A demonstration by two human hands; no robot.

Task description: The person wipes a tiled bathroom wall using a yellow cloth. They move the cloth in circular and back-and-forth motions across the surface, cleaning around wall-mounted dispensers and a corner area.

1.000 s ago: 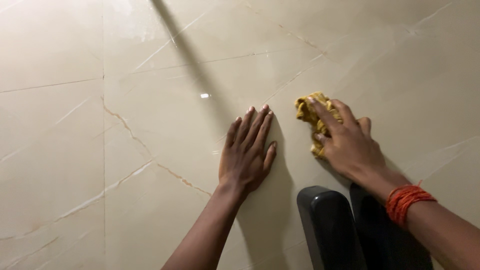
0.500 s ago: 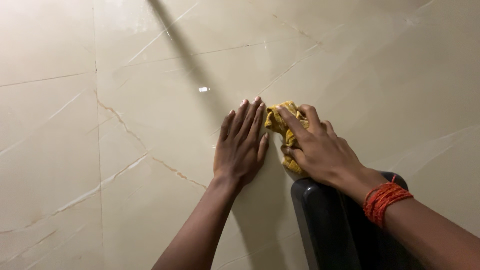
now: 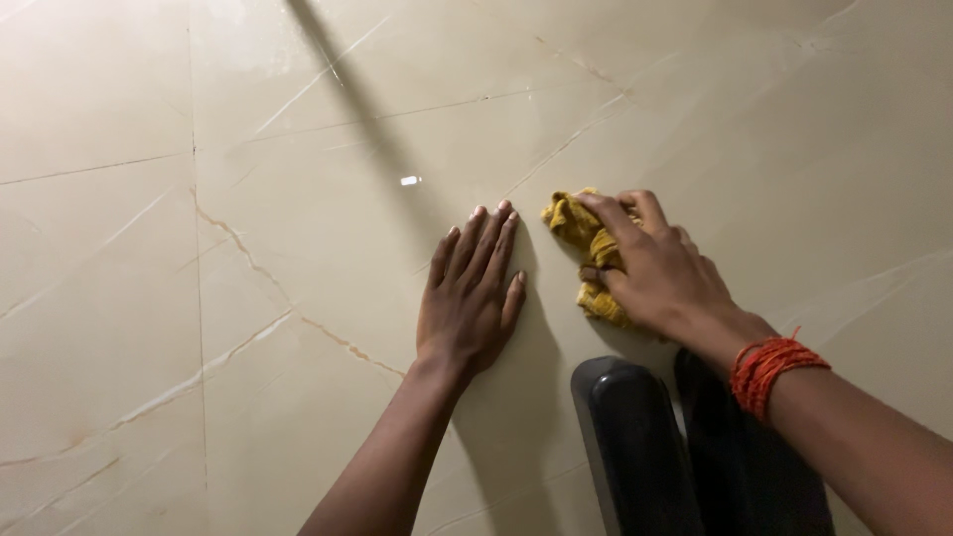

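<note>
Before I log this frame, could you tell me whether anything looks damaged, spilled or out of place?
Nothing stands out. The left hand lies flat on the glossy marble tiles, the right hand presses a crumpled yellow cloth beside it. The tiles' brown lines look like natural veining, not cracks.

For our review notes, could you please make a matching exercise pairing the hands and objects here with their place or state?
Things:
1. left hand
2. right hand
3. yellow cloth
4. red thread bracelet

States:
A. bunched on the marble-look tile
B. flat, palm down on the tile
C. around the right wrist
D. pressing on the cloth

Pairs: 1-B, 2-D, 3-A, 4-C
</note>
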